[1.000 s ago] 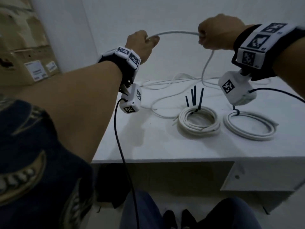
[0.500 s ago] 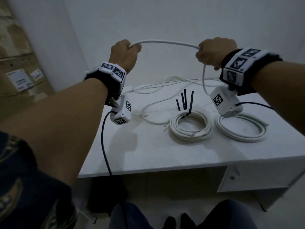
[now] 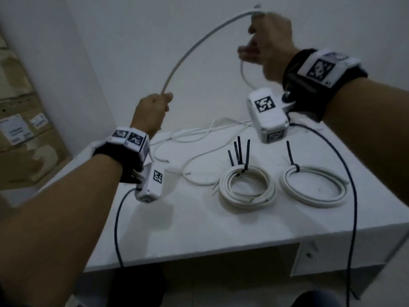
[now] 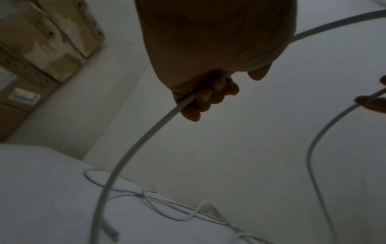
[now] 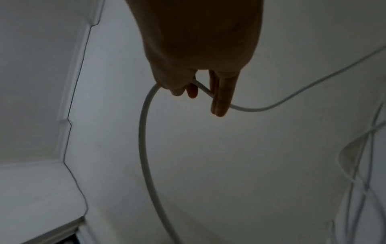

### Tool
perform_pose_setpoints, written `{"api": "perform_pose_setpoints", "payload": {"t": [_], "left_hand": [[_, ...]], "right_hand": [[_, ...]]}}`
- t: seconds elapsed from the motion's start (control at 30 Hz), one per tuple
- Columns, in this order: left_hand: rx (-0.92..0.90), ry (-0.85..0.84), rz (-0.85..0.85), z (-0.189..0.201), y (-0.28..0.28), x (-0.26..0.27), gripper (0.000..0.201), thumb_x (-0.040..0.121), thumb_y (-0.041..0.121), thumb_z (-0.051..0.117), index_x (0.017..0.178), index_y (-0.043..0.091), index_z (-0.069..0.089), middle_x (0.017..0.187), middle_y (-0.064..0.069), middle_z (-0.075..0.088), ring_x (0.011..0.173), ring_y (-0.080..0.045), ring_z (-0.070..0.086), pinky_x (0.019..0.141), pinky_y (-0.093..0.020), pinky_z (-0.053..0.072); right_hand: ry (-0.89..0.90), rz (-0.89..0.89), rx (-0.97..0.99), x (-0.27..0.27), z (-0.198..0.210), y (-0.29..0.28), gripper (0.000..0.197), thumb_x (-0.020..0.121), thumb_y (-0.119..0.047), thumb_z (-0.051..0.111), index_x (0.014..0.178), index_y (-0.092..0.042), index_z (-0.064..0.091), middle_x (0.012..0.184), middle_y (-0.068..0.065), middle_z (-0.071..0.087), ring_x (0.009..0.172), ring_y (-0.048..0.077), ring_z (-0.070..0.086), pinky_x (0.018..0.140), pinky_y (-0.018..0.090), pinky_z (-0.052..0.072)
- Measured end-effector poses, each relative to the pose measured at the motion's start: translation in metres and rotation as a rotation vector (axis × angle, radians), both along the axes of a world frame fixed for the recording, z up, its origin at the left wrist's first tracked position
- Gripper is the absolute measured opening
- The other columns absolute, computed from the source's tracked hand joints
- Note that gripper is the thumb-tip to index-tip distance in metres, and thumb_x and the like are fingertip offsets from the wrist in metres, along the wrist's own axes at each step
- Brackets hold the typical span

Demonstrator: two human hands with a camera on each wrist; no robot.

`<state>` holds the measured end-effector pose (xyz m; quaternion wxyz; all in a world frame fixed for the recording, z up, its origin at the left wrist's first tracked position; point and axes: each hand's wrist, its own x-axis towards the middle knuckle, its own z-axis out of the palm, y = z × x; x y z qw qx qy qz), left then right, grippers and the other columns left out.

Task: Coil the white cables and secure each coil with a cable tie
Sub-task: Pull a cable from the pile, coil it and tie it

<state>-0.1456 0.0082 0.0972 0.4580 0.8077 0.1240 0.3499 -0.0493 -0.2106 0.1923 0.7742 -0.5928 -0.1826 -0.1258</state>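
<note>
**A:** How does the white cable (image 3: 194, 46) lie between the hands?

**B:** The left hand (image 3: 150, 111) is low and near the body, fingers curled around the cable. From there the cable rises in an arc, up and to the right, to the right hand (image 3: 265, 47), which is higher and nearer the wall. It pinches the cable with some fingers almost straight.

**A:** And the rest of it?

**B:** It hangs down to the loose cables (image 3: 199, 138) at the back of the table (image 3: 199, 229). There is no container. To the right lie two finished coils: the middle coil (image 3: 246, 188) with several black ties (image 3: 240, 155), then the right coil (image 3: 314, 187) with one.
</note>
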Motion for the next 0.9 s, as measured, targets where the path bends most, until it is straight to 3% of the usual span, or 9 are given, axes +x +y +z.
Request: {"api": "perform_pose_setpoints", "payload": {"t": [0.1,0.17,0.3,0.4,0.47,0.6,0.7,0.77,0.9], "left_hand": [[-0.129,0.0,-0.197,-0.001,-0.027,-0.004,0.016,0.085,0.027,0.051,0.077,0.016,0.059,0.053,-0.001,0.054,0.041,-0.01,0.044,0.045,-0.022,0.03],[-0.229,0.03,-0.343,-0.002,-0.042,-0.01,0.027,0.07,0.028,0.048,0.086,0.013,0.061,0.048,-0.001,0.058,0.039,-0.011,0.045,0.044,-0.023,0.028],[-0.418,-0.018,-0.45,-0.011,-0.055,-0.018,0.047,0.067,0.033,0.046,0.104,0.007,0.06,0.052,-0.008,0.059,0.044,-0.016,0.044,0.048,-0.028,0.024],[-0.367,0.041,-0.435,-0.021,-0.049,-0.016,0.058,0.065,0.047,0.056,0.117,0.022,0.058,0.066,-0.011,0.064,0.048,-0.017,0.049,0.045,-0.025,0.026],[-0.316,0.022,-0.424,-0.024,-0.046,-0.015,0.052,0.066,0.049,0.058,0.114,0.029,0.061,0.073,-0.011,0.066,0.054,-0.019,0.052,0.044,-0.025,0.029],[-0.337,-0.089,-0.426,-0.024,-0.049,-0.018,0.028,0.077,0.029,0.047,0.078,0.006,0.062,0.071,-0.009,0.064,0.065,-0.02,0.052,0.048,-0.027,0.034],[-0.36,-0.173,-0.449,-0.022,-0.05,-0.022,0.024,0.085,0.014,0.044,0.071,-0.001,0.056,0.072,-0.009,0.062,0.064,-0.015,0.052,0.05,-0.024,0.035],[-0.253,-0.157,-0.432,-0.024,-0.056,-0.026,0.026,0.084,0.016,0.045,0.073,-0.005,0.056,0.063,-0.002,0.058,0.056,-0.012,0.046,0.046,-0.02,0.033],[-0.102,-0.104,-0.378,-0.033,-0.068,-0.027,0.019,0.089,0.018,0.049,0.077,0.004,0.054,0.059,0.01,0.052,0.059,-0.011,0.045,0.053,-0.017,0.039]], "right_hand": [[0.125,0.222,0.168,-0.025,-0.005,0.007,0.022,0.094,-0.013,0.048,0.074,-0.007,0.053,0.069,0.011,0.049,0.06,0.024,0.064,0.054,0.027,0.055],[0.161,0.434,0.252,-0.042,-0.02,0.006,0.017,0.092,-0.004,0.047,0.078,-0.006,0.056,0.074,0.012,0.051,0.069,0.025,0.064,0.059,0.025,0.055],[0.081,0.661,-0.051,-0.07,-0.067,-0.002,0.013,0.096,-0.008,0.048,0.087,-0.007,0.058,0.089,0.011,0.062,0.082,0.028,0.065,0.071,0.028,0.057],[0.043,0.684,-0.107,-0.073,-0.083,-0.009,0.015,0.096,-0.015,0.05,0.095,-0.003,0.06,0.097,0.015,0.064,0.094,0.031,0.066,0.079,0.029,0.055],[0.035,0.735,-0.124,-0.076,-0.081,-0.013,0.015,0.093,-0.015,0.055,0.099,-0.003,0.061,0.101,0.018,0.066,0.102,0.032,0.065,0.084,0.031,0.055],[0.151,0.805,-0.141,-0.079,-0.086,-0.021,0.031,0.088,0.008,0.053,0.116,-0.006,0.05,0.112,0.023,0.065,0.103,0.038,0.065,0.083,0.039,0.056],[0.415,0.753,-0.138,-0.081,-0.092,-0.029,0.027,0.098,-0.023,0.048,0.118,-0.005,0.046,0.105,0.027,0.065,0.091,0.041,0.067,0.07,0.045,0.057],[0.486,0.843,-0.181,-0.084,-0.098,-0.031,0.053,0.096,-0.053,0.04,0.118,-0.005,0.045,0.103,0.027,0.066,0.09,0.041,0.067,0.066,0.044,0.058],[0.383,0.979,-0.364,-0.1,-0.097,-0.021,0.05,0.09,-0.056,0.052,0.114,-0.011,0.05,0.1,0.021,0.066,0.086,0.035,0.067,0.067,0.04,0.057]]}}
